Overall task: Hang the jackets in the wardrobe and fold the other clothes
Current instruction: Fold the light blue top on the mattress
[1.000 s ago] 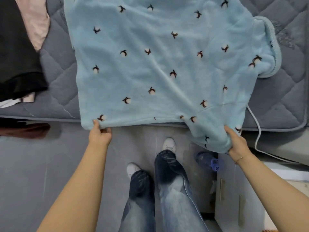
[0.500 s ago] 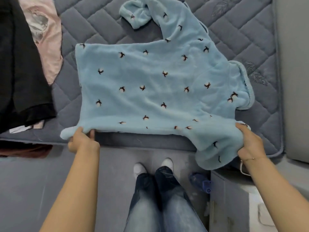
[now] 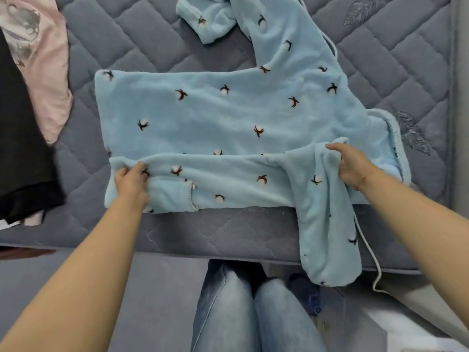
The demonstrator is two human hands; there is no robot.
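L hand (image 3: pixel 130 182) & R hand (image 3: pixel 351 165) both pinch the folded-over near edge of the light blue fleece top (image 3: pixel 228 118) — it lies flat on the grey quilted mattress (image 3: pixel 393 59), one sleeve hanging off the front edge. Black garment (image 3: pixel 22 148) & pink garment (image 3: pixel 45 72) at left; white cable (image 3: pixel 373 260) by the sleeve.

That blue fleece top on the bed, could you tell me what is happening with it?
A person is folding the light blue fleece top on a grey quilted mattress. The left hand and the right hand each grip the near edge, turned up over the body. One sleeve hangs off the mattress edge. Black and pink garments lie at the left.
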